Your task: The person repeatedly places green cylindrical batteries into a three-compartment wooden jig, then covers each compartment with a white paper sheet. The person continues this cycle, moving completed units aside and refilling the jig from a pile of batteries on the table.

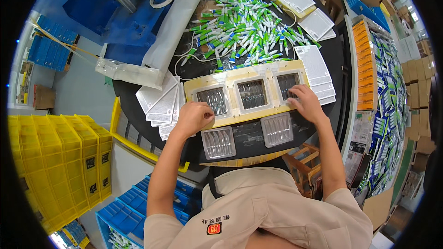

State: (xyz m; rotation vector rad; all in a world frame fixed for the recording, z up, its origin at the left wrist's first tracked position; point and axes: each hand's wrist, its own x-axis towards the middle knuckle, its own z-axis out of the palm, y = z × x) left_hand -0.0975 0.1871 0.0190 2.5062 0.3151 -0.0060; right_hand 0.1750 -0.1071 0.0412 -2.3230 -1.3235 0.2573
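Note:
A long yellow jig frame (234,97) lies across the table in front of me. Clear plastic blister trays with long moulded hollows sit in its three windows: a left one (213,100), a middle one (251,94) and a right one (287,82). My left hand (194,117) is at the frame's near left corner, beside the left tray, its fingers curled together; what they pinch, if anything, is hidden. My right hand (306,103) rests over the right tray's edge with fingers apart. Two loose blister trays, one at left (218,143) and one at right (277,130), lie before the frame.
Behind the frame spreads a heap of small green-and-white tubes (244,27). White printed cards are fanned at left (159,101) and at right (315,67). A second yellow jig (304,11) stands far right. Yellow crates (60,166) are stacked at left, near a blue machine (134,18).

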